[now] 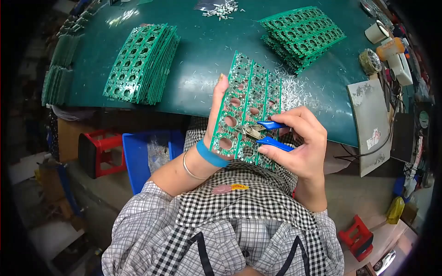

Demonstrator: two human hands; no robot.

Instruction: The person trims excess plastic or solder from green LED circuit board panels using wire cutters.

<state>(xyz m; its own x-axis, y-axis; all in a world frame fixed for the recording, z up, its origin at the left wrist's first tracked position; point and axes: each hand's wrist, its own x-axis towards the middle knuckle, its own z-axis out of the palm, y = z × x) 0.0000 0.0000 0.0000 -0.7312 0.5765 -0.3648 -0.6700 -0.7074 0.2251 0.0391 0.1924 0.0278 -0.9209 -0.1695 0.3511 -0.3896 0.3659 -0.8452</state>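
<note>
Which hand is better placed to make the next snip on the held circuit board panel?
Right: the right hand grips the blue-handled cutters, jaws against the panel; the left hand only supports it.

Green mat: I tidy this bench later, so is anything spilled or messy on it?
Yes. Small pale clippings lie scattered over the green mat beside the held circuit board, with another small heap at the far edge.

the circuit board panel [248,110] stands upright between the person and the table [202,60], held from behind by the left hand [216,119]. the right hand [299,142] is at its right edge, with the cutters [260,131] lying across the panel's front. on the table, one stack of panels [142,64] lies to the left, another stack [301,37] far right. clipped bits [294,89] lie scattered just behind the panel. a bin [147,156] sits under the table's edge, left of the person.
</note>
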